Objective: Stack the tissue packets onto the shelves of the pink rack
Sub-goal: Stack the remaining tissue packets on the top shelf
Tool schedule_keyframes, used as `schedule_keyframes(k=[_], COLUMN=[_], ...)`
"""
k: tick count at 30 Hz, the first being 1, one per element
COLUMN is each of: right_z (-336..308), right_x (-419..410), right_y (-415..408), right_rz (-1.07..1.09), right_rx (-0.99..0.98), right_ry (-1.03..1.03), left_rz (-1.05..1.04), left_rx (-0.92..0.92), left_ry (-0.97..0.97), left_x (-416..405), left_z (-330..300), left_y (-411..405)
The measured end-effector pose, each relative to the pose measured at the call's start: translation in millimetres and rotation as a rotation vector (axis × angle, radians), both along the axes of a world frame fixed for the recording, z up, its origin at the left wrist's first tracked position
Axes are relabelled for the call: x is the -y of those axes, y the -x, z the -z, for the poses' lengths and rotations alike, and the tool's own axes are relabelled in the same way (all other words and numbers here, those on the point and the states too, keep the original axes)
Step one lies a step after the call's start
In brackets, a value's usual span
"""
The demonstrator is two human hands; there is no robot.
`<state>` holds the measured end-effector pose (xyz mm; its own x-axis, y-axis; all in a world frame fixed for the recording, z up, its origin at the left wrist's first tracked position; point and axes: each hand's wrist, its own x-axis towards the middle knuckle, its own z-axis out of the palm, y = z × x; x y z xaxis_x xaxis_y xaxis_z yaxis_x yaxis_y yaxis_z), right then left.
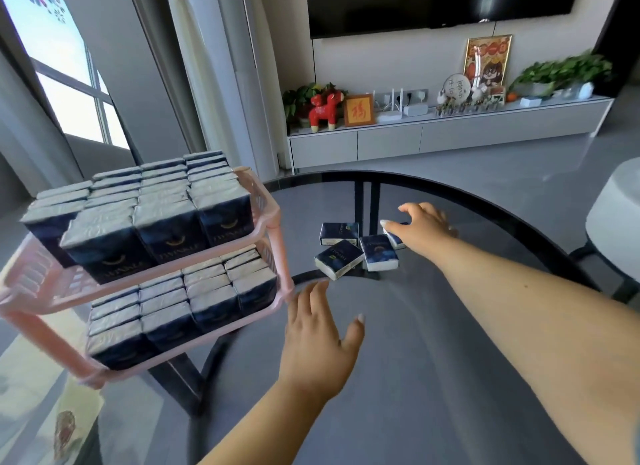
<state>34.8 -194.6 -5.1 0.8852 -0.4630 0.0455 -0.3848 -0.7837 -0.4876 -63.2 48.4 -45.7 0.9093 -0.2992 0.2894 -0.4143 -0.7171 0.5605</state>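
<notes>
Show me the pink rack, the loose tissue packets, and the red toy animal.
pink rack (268, 201): head view, top shelf's right rim.
loose tissue packets (338, 258): head view, nearest packet's top face.
red toy animal (325, 106): head view, its body.

Pink rack (266, 201): two-tier slatted plastic, standing at 9 o'clock on the glass table, both shelves holding upright dark-blue tissue packets (162, 236) in tight rows. Loose packets (356, 249): lying flat, touching and partly overlapping, at 1 o'clock from the rack's lower shelf.

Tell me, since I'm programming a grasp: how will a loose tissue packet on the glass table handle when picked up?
The packet is likely light and soft, dented by a firm pinch. Its glossy wrap may slide on the table. Lying flat, it shouldn't roll or tip.
</notes>
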Motion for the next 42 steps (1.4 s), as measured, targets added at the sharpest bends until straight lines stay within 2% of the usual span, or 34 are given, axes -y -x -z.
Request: schedule_keyframes(k=[3,9,18,23,30,32,36,38,40,42], right_z=[-3.4,3.2,13.6,17.3,8.7,5.4,0.3,-8.6,-12.5,-10.4], right_x=[-16.8,-58.4,-58.4,-68.4,-86.1,-88.4,-79.8,-71.4,-62.3,-53.5], right_y=[-23.3,-41.4,18.0,58.5,104.5,114.3,122.5,118.9,101.1,80.5], right_rz=[-0.106,-0.363,-0.429,-0.44,-0.51,-0.485,-0.459,-0.385,-0.241,-0.18], right_rx=[-0.144,-0.291,-0.189,-0.092,-0.06,0.079,0.737,0.847,0.684,0.322], right_ry=[0.031,0.179,0.318,0.302,0.023,0.041,0.37,0.37,0.219,-0.03], left_rz=[-0.018,-0.025,-0.048,-0.021,0.065,0.052,0.007,0.005,0.012,0.019], left_rx=[-0.009,-0.052,-0.037,-0.094,-0.147,-0.143,-0.147,-0.137,-0.126,-0.118], left_ry=[-0.013,0.02,0.098,0.114,0.102,0.13,0.229,0.226,0.211,0.183], left_x=[-0.1,0.8,0.8,-1.8,-14.1,-20.2,-25.1,-24.8,-23.7,-22.4], left_z=[0.8,0.3,-4.5,-11.9,-12.2,-7.7,-2.6,-1.3,-1.0,-1.7], left_y=[-3.8,-6.2,-1.8,6.1,29.9,34.4,31.4,29.4,28.1,27.7])
